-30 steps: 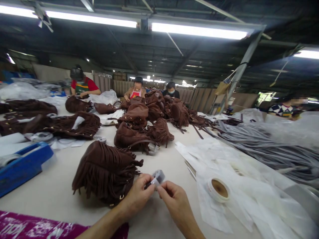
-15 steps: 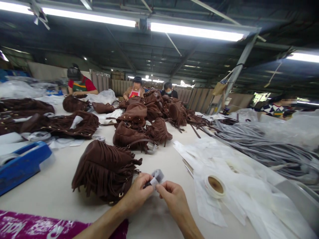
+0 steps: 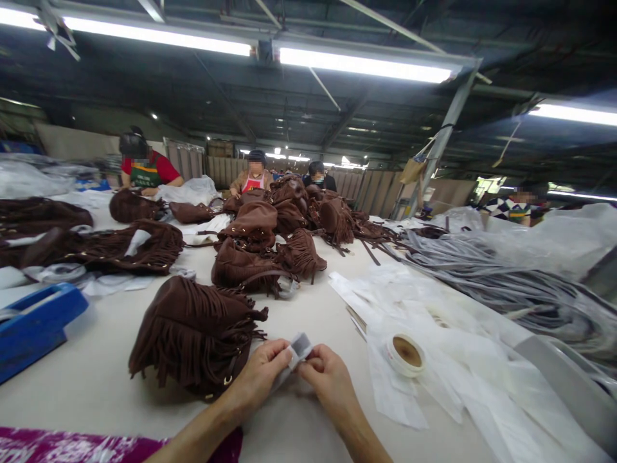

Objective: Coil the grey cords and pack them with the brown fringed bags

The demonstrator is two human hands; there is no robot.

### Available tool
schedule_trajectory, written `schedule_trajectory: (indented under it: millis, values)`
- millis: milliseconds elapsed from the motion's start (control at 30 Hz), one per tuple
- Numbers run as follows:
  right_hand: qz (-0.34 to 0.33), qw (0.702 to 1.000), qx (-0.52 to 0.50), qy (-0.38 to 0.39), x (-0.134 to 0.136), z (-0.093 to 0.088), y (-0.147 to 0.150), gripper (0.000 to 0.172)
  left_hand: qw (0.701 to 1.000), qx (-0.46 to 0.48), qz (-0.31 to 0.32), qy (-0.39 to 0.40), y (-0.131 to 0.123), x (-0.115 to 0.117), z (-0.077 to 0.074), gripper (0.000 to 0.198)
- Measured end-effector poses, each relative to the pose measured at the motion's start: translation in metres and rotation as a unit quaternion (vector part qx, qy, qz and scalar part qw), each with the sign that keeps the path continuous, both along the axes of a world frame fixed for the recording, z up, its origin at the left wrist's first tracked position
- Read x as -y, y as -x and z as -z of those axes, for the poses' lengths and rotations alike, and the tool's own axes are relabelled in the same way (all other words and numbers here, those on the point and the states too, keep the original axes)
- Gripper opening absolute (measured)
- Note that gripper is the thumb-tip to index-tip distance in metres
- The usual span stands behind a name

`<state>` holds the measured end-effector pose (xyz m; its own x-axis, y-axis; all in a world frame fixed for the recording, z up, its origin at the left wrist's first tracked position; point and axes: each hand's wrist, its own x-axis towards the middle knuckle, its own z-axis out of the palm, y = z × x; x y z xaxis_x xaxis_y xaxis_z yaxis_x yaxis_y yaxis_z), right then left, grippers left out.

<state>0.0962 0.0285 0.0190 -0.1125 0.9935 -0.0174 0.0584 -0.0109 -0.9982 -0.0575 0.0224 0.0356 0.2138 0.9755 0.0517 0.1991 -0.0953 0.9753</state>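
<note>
Between my two hands is a small piece wrapped in whitish-grey material (image 3: pixel 301 347); what lies under the wrapping is hidden. My left hand (image 3: pixel 265 373) pinches its left side between thumb and fingers. From the right, my right hand (image 3: pixel 324 376) closes its fingertips on the near edge of the same piece. A dark brown fringed leather bag (image 3: pixel 187 334) with gold-coloured rings lies on the table just beyond my left forearm.
More brown bags (image 3: pixel 289 212) are heaped further back. On the left stands a blue tape dispenser (image 3: pixel 43 331). To the right, a tape roll (image 3: pixel 407 355) rests on white sheets (image 3: pixel 453 386), with grey-wrapped straps (image 3: pixel 491 276) behind. Several people work across the table.
The wrapped piece has turned in my fingers, and its grey end now stands up, flatter and more open. My right hand has come closer to its edge. The view has shifted slightly.
</note>
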Motion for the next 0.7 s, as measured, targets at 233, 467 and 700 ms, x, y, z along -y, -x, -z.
schedule_trajectory:
  millis: [233,467,700]
  values:
    - [0.038,0.992,0.087,-0.083,0.009,-0.005,0.004,0.009,1.000,0.022,0.018,0.001,-0.001,-0.003,0.004,0.040]
    - [0.145,0.961,0.159,-0.175,0.006,0.004,0.014,0.012,0.999,0.049,-0.011,0.017,0.001,-0.006,0.009,0.043]
    - [0.159,0.957,0.190,-0.149,0.010,0.005,0.025,0.019,0.997,0.025,-0.040,-0.056,-0.001,-0.005,0.006,0.040]
